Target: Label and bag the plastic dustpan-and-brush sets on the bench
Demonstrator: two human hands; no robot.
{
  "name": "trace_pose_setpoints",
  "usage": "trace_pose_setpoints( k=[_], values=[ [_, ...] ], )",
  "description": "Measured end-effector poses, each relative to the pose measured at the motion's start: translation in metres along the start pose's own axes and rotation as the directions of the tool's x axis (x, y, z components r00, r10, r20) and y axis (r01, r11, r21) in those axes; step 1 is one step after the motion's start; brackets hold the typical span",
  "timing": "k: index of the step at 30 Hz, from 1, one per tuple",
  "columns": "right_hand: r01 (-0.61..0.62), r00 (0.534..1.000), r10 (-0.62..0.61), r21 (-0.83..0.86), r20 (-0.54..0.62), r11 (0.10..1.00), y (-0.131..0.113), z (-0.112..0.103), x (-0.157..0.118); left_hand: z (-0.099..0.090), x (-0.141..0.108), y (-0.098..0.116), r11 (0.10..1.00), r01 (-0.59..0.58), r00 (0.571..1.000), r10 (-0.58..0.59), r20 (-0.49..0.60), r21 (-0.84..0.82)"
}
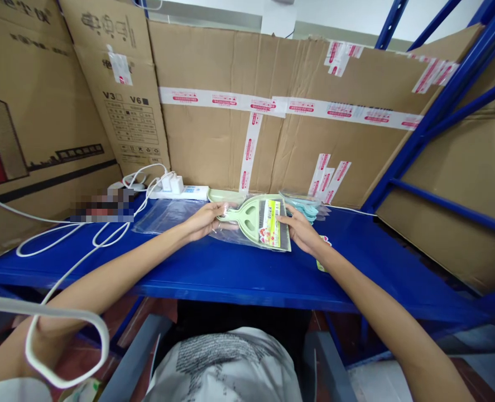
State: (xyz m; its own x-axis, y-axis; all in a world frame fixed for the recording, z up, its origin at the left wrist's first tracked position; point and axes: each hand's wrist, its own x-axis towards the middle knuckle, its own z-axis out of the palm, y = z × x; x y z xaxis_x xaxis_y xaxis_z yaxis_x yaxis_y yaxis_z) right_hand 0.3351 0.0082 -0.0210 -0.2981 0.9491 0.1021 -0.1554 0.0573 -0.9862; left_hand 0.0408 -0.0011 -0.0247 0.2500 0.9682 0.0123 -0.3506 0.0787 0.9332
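Note:
Between my hands is a light green dustpan (pixel 252 219) in a clear plastic bag, held just over the blue table. A yellow and white label card (pixel 269 223) shows on its wide end. My left hand (pixel 207 220) is closed round the handle end at the left. At the right edge, my right hand (pixel 301 228) grips the pan's wide side, its thumb by the label. Another pale green piece (pixel 226 196) lies behind the dustpan, mostly covered. Light blue pieces in clear bags (pixel 308 209) lie behind my right hand. Partly under my right wrist is another small printed card (pixel 321 264).
A clear plastic bag (pixel 167 216) lies flat on the blue table (pixel 239 279), left of the dustpan. Behind it sits a white power strip (pixel 188 192) with plugged-in chargers. White cables (pixel 105 234) loop across the left side. Cardboard sheets (pixel 214 67) wall the back; blue metal bars (pixel 423 123) stand right.

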Motion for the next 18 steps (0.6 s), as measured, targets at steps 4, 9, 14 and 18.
trace_pose_setpoints(
  k=[4,9,14,18],
  values=[
    [-0.001,1.000,0.002,-0.050,0.006,0.999,0.0015,-0.0025,0.0026,0.0002,-0.0015,0.0013,0.999,-0.015,1.000,0.014,0.018,0.032],
    [0.011,0.999,-0.016,-0.132,-0.040,0.991,0.0020,-0.0068,0.0040,-0.0020,-0.0003,0.0007,0.998,-0.043,0.999,0.042,0.018,0.048],
    [0.146,0.986,-0.156,-0.170,-0.050,0.975,0.0003,-0.0099,0.0040,-0.0002,0.0002,0.0004,0.999,-0.043,0.998,0.044,-0.035,0.024],
    [0.144,0.988,-0.154,-0.224,-0.032,0.964,-0.0003,-0.0087,0.0036,0.0027,-0.0009,0.0014,0.999,-0.039,0.997,0.040,-0.063,0.016]
  ],
)
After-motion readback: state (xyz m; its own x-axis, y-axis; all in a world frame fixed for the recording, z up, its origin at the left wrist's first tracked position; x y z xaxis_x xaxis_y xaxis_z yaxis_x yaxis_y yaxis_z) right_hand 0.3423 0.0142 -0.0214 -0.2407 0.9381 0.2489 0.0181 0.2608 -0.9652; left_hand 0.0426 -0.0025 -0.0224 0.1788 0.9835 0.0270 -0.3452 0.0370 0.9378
